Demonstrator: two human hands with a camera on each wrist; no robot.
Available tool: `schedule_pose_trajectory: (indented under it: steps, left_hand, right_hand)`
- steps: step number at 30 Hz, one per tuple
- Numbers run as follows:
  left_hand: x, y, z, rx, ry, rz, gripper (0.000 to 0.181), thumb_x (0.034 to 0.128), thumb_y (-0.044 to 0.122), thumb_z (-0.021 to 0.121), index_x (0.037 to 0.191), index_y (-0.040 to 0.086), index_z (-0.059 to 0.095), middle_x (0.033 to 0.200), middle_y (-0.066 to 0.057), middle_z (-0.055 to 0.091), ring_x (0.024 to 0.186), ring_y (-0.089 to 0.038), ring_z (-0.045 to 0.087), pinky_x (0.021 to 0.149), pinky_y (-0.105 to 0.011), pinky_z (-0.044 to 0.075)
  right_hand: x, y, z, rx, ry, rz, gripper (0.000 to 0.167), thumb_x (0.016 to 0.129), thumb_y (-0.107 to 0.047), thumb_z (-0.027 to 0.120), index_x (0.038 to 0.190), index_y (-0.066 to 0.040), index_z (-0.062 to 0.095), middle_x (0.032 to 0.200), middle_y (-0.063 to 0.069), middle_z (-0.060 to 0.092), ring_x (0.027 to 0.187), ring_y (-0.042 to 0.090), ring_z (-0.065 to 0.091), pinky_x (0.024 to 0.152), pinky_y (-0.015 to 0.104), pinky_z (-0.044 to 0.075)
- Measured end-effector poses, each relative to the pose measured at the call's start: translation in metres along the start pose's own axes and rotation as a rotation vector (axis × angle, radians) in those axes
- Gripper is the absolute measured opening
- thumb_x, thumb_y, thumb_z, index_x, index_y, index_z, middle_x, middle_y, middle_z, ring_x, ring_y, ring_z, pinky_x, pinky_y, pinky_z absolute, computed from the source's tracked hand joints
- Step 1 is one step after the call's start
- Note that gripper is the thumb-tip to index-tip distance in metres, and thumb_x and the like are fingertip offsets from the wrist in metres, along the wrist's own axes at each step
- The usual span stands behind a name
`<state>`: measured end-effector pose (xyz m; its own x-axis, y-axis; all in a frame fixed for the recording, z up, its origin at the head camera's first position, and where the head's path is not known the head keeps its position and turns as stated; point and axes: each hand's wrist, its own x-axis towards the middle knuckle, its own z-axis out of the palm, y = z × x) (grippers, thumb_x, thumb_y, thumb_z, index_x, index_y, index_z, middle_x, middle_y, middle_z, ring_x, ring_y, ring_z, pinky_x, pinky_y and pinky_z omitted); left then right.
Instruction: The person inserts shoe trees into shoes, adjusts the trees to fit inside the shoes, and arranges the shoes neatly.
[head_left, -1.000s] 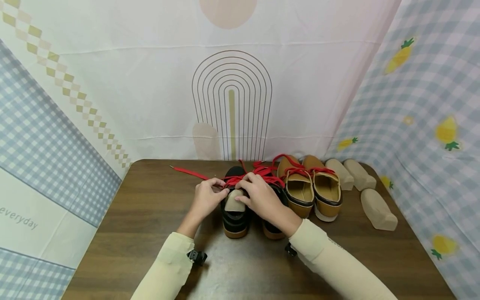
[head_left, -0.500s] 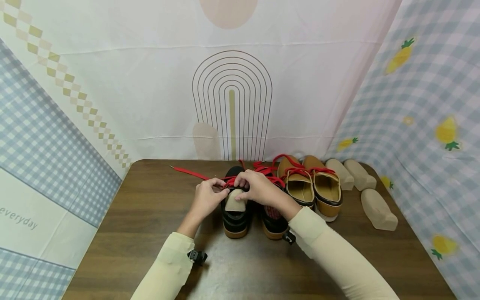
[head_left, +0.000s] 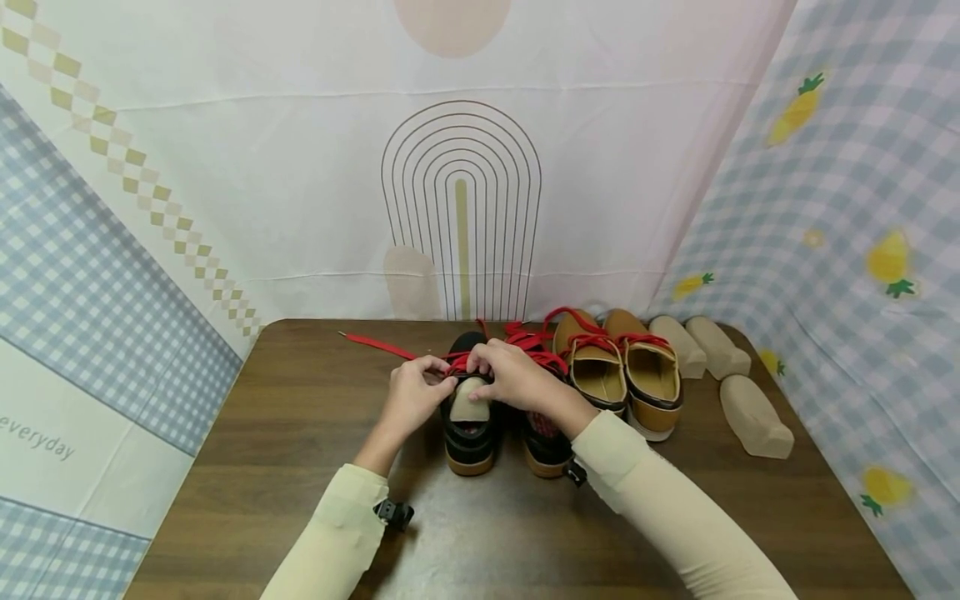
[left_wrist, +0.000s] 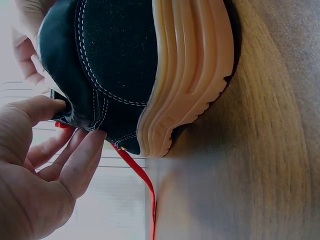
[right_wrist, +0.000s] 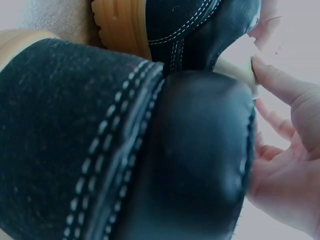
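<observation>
A black shoe (head_left: 471, 450) with a tan sole and red laces stands with its toe away from me, a beige foot-shaped insert (head_left: 469, 403) partly inside its opening. My left hand (head_left: 412, 393) pinches the shoe's edge beside the laces; in the left wrist view that hand (left_wrist: 45, 165) has thumb and fingers on either side of the dark upper (left_wrist: 112, 55). My right hand (head_left: 517, 379) holds the insert's upper right side, fingers bent over the tongue area. In the right wrist view its thumb touches the insert (right_wrist: 237, 62); the near shoe (right_wrist: 190, 150) partly blocks the view.
Right of that shoe stands a second black shoe (head_left: 545, 458) with red laces, then two brown shoes (head_left: 597, 379) (head_left: 654, 379). Several beige inserts (head_left: 753, 417) lie at the table's right end. A loose red lace (head_left: 378, 344) stretches left over the wooden table (head_left: 300, 467).
My right hand has shifted slightly left and its forearm has swung, uncovering more of the second black shoe. A gap with reddish lining now shows behind the insert. The left hand has stayed put.
</observation>
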<state>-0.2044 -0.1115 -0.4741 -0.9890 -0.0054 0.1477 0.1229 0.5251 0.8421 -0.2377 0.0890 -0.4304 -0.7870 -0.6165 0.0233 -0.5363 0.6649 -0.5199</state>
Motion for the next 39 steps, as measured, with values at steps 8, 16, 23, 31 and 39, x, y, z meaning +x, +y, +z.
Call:
schedule_pose_trajectory:
  steps: [8, 16, 23, 31, 39]
  left_hand:
    - [0.0, 0.0, -0.001, 0.0, -0.003, -0.001, 0.014, 0.087, 0.015, 0.08, 0.097, 0.005, 0.076, 0.092, -0.008, 0.077, 0.084, -0.021, 0.077, 0.073, -0.036, 0.061]
    - [0.0, 0.001, 0.0, -0.008, -0.01, -0.006, 0.015, 0.0877, 0.015, 0.08, 0.097, 0.005, 0.076, 0.092, -0.01, 0.078, 0.085, -0.023, 0.077, 0.073, -0.037, 0.061]
    - [0.0, 0.001, 0.0, -0.015, -0.009, -0.007, 0.014, 0.0875, 0.014, 0.079, 0.097, 0.005, 0.076, 0.091, -0.01, 0.078, 0.084, -0.023, 0.077, 0.073, -0.036, 0.061]
    - [0.0, 0.0, 0.0, -0.015, -0.01, -0.01, 0.014, 0.0879, 0.015, 0.079, 0.098, 0.005, 0.076, 0.093, -0.01, 0.078, 0.084, -0.022, 0.077, 0.074, -0.036, 0.061]
    - [0.0, 0.001, 0.0, -0.018, -0.005, 0.0, 0.013, 0.0883, 0.014, 0.079, 0.098, 0.005, 0.076, 0.094, -0.01, 0.077, 0.084, -0.022, 0.076, 0.074, -0.038, 0.062]
  right_hand:
    - [0.0, -0.003, 0.001, -0.004, 0.015, 0.006, 0.028, 0.088, -0.029, 0.083, 0.103, -0.015, 0.065, 0.097, 0.001, 0.059, 0.088, 0.013, 0.054, 0.078, 0.031, 0.049]
    - [0.0, -0.005, 0.007, -0.079, 0.047, 0.02, 0.028, 0.086, -0.029, 0.085, 0.103, -0.016, 0.066, 0.099, 0.001, 0.058, 0.09, 0.016, 0.054, 0.081, 0.034, 0.049]
    - [0.0, -0.006, 0.013, -0.163, 0.091, 0.017, 0.029, 0.085, -0.032, 0.085, 0.101, -0.018, 0.065, 0.1, 0.001, 0.058, 0.093, 0.02, 0.052, 0.083, 0.036, 0.047]
    - [0.0, -0.006, 0.018, -0.211, 0.146, -0.01, 0.031, 0.083, -0.031, 0.087, 0.099, -0.017, 0.064, 0.1, 0.002, 0.059, 0.093, 0.023, 0.052, 0.084, 0.038, 0.048]
    - [0.003, -0.007, 0.024, -0.281, 0.18, -0.01, 0.034, 0.081, -0.033, 0.088, 0.098, -0.017, 0.063, 0.101, 0.002, 0.059, 0.092, 0.023, 0.052, 0.082, 0.037, 0.049]
